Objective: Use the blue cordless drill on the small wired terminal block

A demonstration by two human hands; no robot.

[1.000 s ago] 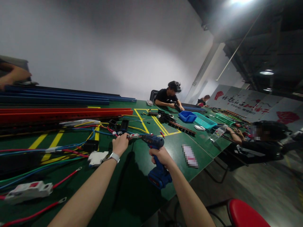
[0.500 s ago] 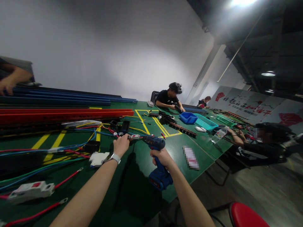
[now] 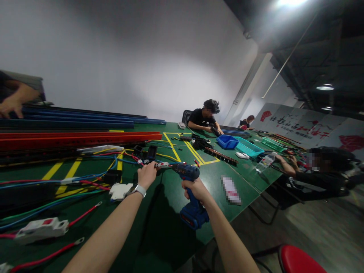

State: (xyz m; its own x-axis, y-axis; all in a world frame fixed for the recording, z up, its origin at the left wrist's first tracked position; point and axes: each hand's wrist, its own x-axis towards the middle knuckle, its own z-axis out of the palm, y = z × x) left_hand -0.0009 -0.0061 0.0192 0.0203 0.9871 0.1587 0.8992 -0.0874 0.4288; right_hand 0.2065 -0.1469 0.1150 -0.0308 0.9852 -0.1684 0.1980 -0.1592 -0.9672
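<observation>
My right hand (image 3: 196, 189) is wrapped round the grip of a blue cordless drill (image 3: 190, 195), held above the green table (image 3: 167, 223) with its nose pointing left. Just left of the drill's tip, my left hand (image 3: 146, 174) is closed on a small white and red part (image 3: 160, 165) with wires running from it. A watch sits on my left wrist.
Red, blue and green wires (image 3: 57, 182), white breakers (image 3: 40, 228) and black parts lie left. Long red rails (image 3: 79, 137) and blue rails (image 3: 85, 117) run at the back. Blue bins (image 3: 227, 141) stand far right. Other people sit around; a hand (image 3: 11, 108) rests far left. A red stool (image 3: 301, 261) stands below right.
Both hands with the drill and the part stay together almost unmoved; the view has drifted slightly. The person's hand at far left has come further into view.
</observation>
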